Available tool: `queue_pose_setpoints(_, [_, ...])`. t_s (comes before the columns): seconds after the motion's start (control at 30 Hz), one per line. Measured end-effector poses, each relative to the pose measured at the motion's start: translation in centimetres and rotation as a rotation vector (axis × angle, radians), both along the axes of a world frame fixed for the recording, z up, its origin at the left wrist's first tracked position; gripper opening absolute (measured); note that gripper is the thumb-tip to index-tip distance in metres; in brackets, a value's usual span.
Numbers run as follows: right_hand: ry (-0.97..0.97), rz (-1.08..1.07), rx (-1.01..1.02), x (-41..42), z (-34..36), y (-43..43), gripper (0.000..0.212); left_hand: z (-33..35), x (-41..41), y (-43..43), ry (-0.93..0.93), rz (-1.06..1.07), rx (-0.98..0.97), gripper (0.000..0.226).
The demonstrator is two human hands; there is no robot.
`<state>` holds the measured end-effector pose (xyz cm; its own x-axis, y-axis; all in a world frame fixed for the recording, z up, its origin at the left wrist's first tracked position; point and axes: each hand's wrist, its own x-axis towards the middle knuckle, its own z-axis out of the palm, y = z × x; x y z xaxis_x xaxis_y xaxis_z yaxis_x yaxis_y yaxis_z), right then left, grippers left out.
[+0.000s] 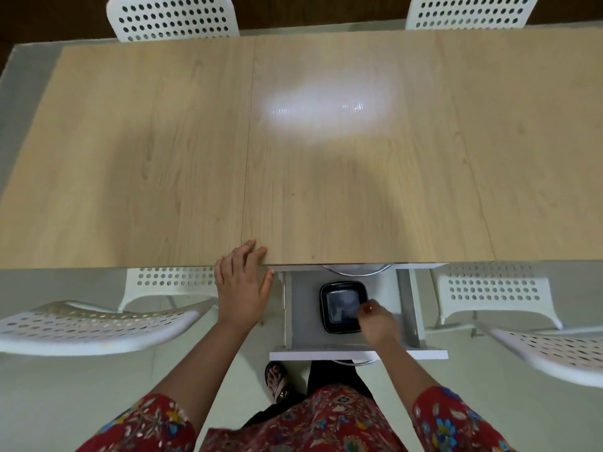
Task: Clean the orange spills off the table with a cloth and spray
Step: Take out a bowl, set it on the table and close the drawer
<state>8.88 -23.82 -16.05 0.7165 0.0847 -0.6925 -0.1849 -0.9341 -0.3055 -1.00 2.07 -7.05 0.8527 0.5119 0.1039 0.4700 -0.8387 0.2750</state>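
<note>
A light wooden table (163, 151) fills the upper view; I see no orange spill, cloth or spray bottle on it. My left hand (243, 285) rests flat on the table's near edge, fingers spread. Below the tabletop a white drawer (404, 324) stands pulled out. A black square tray (341, 306) lies inside it. My right hand (378, 321) reaches into the drawer and touches the tray's right rim; whether it grips the tray is unclear.
Two white perforated chairs (173, 17) (470, 11) stand at the far side. Two more (98, 324) (509, 298) flank me at the near side. A metal rim (355, 270) shows at the drawer's back. My sandalled foot (277, 380) is on the pale floor.
</note>
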Motion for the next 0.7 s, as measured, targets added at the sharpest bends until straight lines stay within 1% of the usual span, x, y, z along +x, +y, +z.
queue_pose_setpoints(0.03, [0.023, -0.081, 0.01, 1.0, -0.9, -0.3, 0.033, -0.1, 0.0, -0.1, -0.008, 0.006, 0.004, 0.044])
queue_pose_setpoints(0.1, [0.16, -0.175, 0.023, 2.0, -3.2, -0.6, 0.054, -0.1, 0.1, -0.2, -0.018, 0.016, 0.006, 0.043])
queue_pose_setpoints(0.13, [0.233, -0.18, 0.011, 2.2, -4.7, -0.7, 0.056, -0.1, 0.2, -0.2, -0.019, 0.018, 0.003, 0.043])
queue_pose_setpoints(0.2, [0.304, -0.144, -0.032, 2.1, -6.7, -0.8, 0.046, -0.2, 0.1, -0.3, -0.013, 0.018, -0.01, 0.042])
queue_pose_setpoints(0.3, [0.231, -0.032, -0.094, 1.3, -7.5, -0.9, 0.03, -0.2, 0.1, -0.3, -0.007, 0.018, -0.044, 0.043])
queue_pose_setpoints(0.37, [0.188, 0.03, -0.083, 0.7, -6.0, -0.8, 0.021, -0.1, 0.2, -0.2, 0.004, 0.019, -0.054, 0.043])
queue_pose_setpoints(0.43, [0.195, 0.062, -0.068, 0.4, -4.3, -0.8, 0.013, -0.1, 0.2, -0.2, 0.016, 0.016, -0.052, 0.045])
queue_pose_setpoints(0.53, [0.143, 0.181, -0.048, -0.4, -0.4, -1.4, 0.017, 0.2, 0.1, -0.2, 0.023, 0.013, -0.066, 0.048])
queue_pose_setpoints(0.63, [0.045, 0.303, 0.096, -1.1, 4.8, -2.1, 0.02, 0.7, 0.2, -0.2, 0.03, 0.003, -0.088, 0.05])
queue_pose_setpoints(0.7, [0.013, 0.322, 0.206, -1.3, 8.3, -2.0, 0.022, 1.0, 0.1, -0.1, 0.037, -0.014, -0.089, 0.049])
